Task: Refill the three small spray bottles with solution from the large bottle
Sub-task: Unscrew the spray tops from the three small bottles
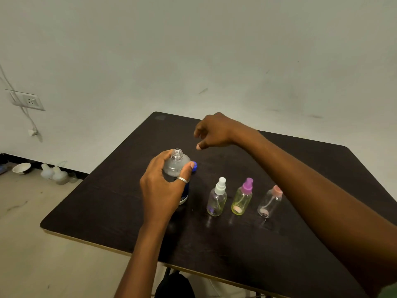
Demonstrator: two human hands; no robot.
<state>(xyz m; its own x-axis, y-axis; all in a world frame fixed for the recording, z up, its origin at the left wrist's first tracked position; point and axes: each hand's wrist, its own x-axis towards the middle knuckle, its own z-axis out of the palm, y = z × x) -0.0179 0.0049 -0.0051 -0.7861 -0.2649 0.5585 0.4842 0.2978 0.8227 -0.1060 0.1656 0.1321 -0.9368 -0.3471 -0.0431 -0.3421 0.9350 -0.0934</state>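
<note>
The large clear bottle [176,163] stands upright on the dark table [236,244] with its neck uncapped. My left hand [162,190] grips its body. Its blue cap [194,166] lies on the table just right of the bottle, partly hidden by my thumb. My right hand [211,131] hovers above the table behind the cap, fingers loosely apart and empty. Three small spray bottles stand in a row to the right: one with a white sprayer [217,200], one with a purple sprayer [242,197], one with a pink sprayer [270,202], partly behind my right forearm.
The table's left and near edges drop off to a beige floor. On the floor by the wall sit a white bowl [21,168] and two white bottles [54,174]. A wall socket [31,101] with a hanging cable is at the left. A dark bag [175,286] lies under the table.
</note>
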